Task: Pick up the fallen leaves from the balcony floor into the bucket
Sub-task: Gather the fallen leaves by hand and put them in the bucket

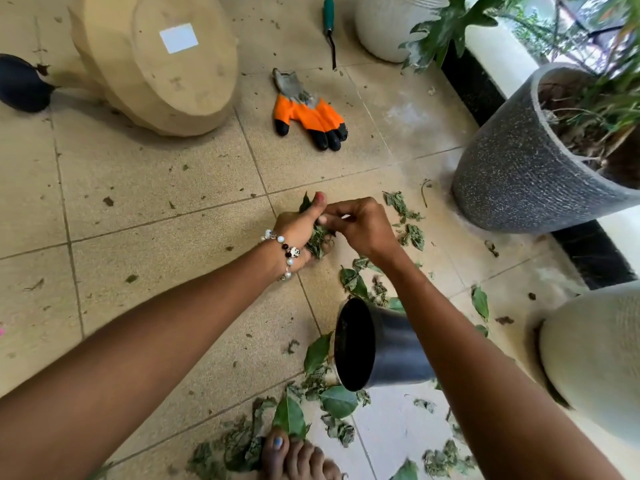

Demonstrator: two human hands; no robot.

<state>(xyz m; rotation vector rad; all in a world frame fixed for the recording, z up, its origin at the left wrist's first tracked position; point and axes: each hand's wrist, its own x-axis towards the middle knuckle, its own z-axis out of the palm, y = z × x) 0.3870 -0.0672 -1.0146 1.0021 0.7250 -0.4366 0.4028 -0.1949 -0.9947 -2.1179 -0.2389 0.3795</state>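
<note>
Two hands meet mid-frame over the floor [156, 202]: left hand [298, 230] has its fingers curled round a wad of leaves [317, 239], right hand [360, 226] pinching at the same wad. The bucket [381, 344] lies tipped on its side below them, lower centre, mouth facing left, under the right forearm and nearer that arm. More leaves lie scattered around it, lower frame. Gloves [308, 116] rest upper centre.
</note>
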